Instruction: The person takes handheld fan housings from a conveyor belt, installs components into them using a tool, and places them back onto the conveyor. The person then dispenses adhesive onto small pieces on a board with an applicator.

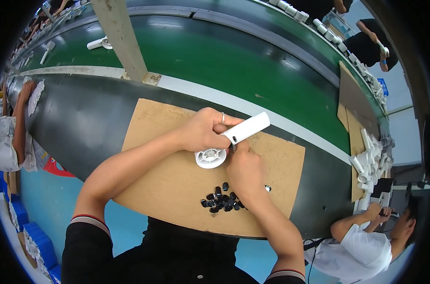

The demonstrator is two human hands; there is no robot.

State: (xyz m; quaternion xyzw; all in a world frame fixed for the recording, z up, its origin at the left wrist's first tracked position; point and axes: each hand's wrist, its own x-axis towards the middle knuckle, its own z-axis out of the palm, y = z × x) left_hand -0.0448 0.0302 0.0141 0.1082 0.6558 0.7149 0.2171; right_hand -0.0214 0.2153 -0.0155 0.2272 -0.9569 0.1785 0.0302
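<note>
My left hand (203, 130) is closed round a white handheld fan near its neck, a ring on one finger. The fan's plain white handle (255, 126) points up and to the right, with a small dark slot near its lower end. Its round, spoked head (211, 159) hangs below my left fingers. My right hand (245, 170) is closed, its fingertips pressed against the fan where head and handle meet. A dark bit shows at those fingertips, mostly hidden. Below and left of my right wrist lies a heap of small black caps (219, 201) on the brown cardboard sheet (163, 175).
Beyond the dark bench edge runs a green conveyor belt (234, 66), carrying a white fan (97, 44). A metal post (120, 42) rises at the bench's far edge. White fan parts pile up (368, 158) at right, beside a seated co-worker (357, 251). Another person's arm (20, 123) is at left.
</note>
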